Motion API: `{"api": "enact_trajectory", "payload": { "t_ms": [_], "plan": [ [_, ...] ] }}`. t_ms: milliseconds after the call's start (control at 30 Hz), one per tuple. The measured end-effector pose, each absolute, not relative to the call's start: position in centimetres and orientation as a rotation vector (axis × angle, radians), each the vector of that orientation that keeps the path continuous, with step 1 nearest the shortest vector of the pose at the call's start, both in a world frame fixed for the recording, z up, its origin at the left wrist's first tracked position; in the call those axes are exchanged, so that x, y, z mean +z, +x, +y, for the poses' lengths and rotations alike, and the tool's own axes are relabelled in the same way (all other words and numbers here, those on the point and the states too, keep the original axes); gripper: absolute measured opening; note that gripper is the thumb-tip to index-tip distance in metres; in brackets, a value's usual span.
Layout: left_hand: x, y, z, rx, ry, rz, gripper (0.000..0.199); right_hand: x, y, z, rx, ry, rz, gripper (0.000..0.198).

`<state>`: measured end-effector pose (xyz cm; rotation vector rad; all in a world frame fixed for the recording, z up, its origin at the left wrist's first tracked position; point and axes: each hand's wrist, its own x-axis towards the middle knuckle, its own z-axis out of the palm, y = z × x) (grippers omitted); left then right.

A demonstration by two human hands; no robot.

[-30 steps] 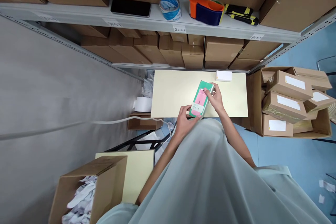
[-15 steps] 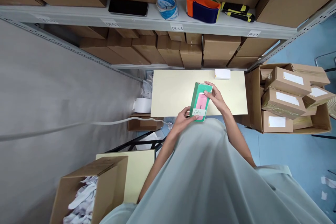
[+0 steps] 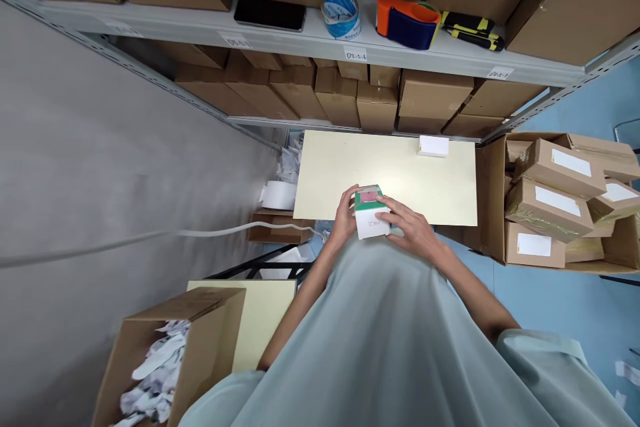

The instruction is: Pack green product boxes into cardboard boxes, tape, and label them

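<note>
Between my hands is a small green and white product box (image 3: pixel 372 223), its white end with printed lettering turned toward me and a pink picture on the green face. My left hand (image 3: pixel 345 215) wraps round its left side. From the right, my right hand (image 3: pixel 411 229) holds it, fingers lying across the top edge and the white end. The box is held above the near edge of the cream table (image 3: pixel 360 160), close to my body. Farther back on that table lies a small white box (image 3: pixel 433 146).
An open carton (image 3: pixel 493 197) of taped, labelled parcels stands at right. On the shelf (image 3: pixel 310 43) lie a phone (image 3: pixel 270 13), blue tape roll (image 3: pixel 341 17), orange tape dispenser (image 3: pixel 407 22) and yellow-black cutters (image 3: pixel 473 30). At lower left, a carton (image 3: pixel 210 347) holds paper scraps.
The box has tilted so its white end faces me instead of its long green front. My right hand moved down from its top to its right side. The view has shifted slightly.
</note>
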<state>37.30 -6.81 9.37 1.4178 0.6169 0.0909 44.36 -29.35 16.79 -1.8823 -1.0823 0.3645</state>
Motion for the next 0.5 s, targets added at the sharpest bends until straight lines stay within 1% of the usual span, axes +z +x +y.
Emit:
{"api": "enact_trajectory", "payload": {
  "t_ms": [67, 133, 200, 300, 367, 433, 500],
  "plan": [
    [9.9, 37.4, -6.8, 0.137, 1.420, 0.591, 0.058, 16.4, 44.1, -29.4, 0.325, -1.901, -1.118, 0.061],
    [10.2, 37.5, -6.8, 0.161, 1.438, 0.559, 0.058, 16.4, 44.1, -29.4, 0.296, -1.898, -1.122, 0.060],
    [10.3, 37.6, -6.5, 0.145, 1.463, 0.525, 0.062, 16.5, 44.2, -29.3, 0.288, -1.886, -1.087, 0.059],
    [10.2, 37.7, -5.7, 0.073, 1.496, 0.488, 0.073, 16.7, 44.8, -29.2, 0.299, -1.844, -0.941, 0.059],
    [10.2, 37.8, -5.1, 0.034, 1.518, 0.494, 0.082, 16.4, 45.7, -29.1, 0.288, -1.819, -0.779, 0.066],
    [10.4, 37.8, -4.7, 0.032, 1.542, 0.513, 0.088, 15.6, 46.9, -29.0, 0.264, -1.808, -0.573, 0.079],
    [10.8, 37.8, -4.8, 0.071, 1.573, 0.528, 0.088, 14.3, 48.3, -28.7, 0.233, -1.787, -0.368, 0.091]
  ]
}}
